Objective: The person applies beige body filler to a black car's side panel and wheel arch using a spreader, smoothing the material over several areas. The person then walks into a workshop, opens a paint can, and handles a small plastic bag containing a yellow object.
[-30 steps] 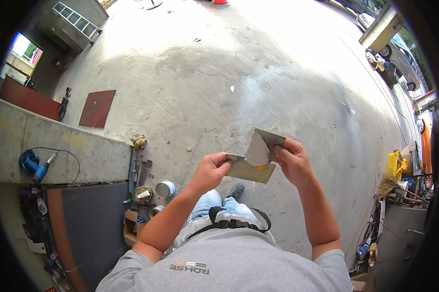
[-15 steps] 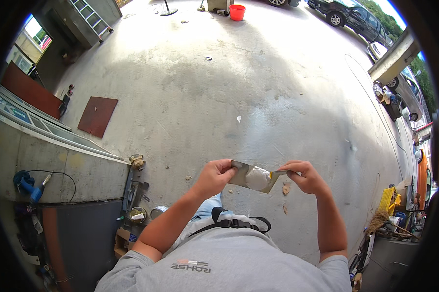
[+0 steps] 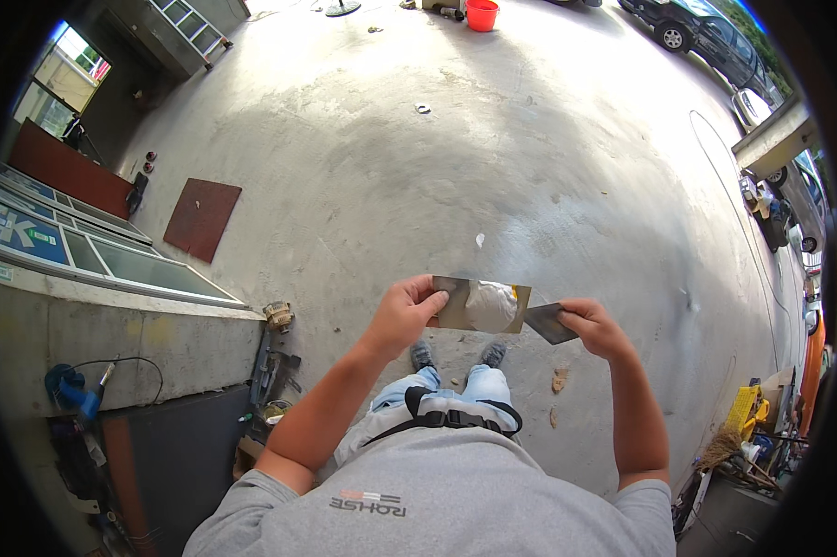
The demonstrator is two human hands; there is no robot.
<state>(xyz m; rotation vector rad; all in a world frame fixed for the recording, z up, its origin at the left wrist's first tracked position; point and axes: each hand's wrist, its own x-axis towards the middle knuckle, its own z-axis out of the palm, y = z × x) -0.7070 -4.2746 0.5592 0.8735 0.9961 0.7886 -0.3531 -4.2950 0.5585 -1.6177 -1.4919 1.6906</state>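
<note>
My left hand grips the left end of a flat rectangular metal plate, thumb on top. A round mound of white paste, like body filler, lies on the plate's right half, with a small streak of yellow at its upper right edge. In my right hand a thin dark metal scraper blade is pinched between thumb and fingers. The blade's left corner is close to the plate's lower right corner, tilted. Whether the two touch I cannot tell.
Around my shoes stretches a concrete floor. A brown board lies to the left. A low wall with a blue power tool stands near left. Cluttered tools and a yellow basket are at the right.
The plate has turned flatter and its paste faces up more openly. My right hand's blade has drawn away from the paste and tilted so its face shows. The view has shifted slightly.
</note>
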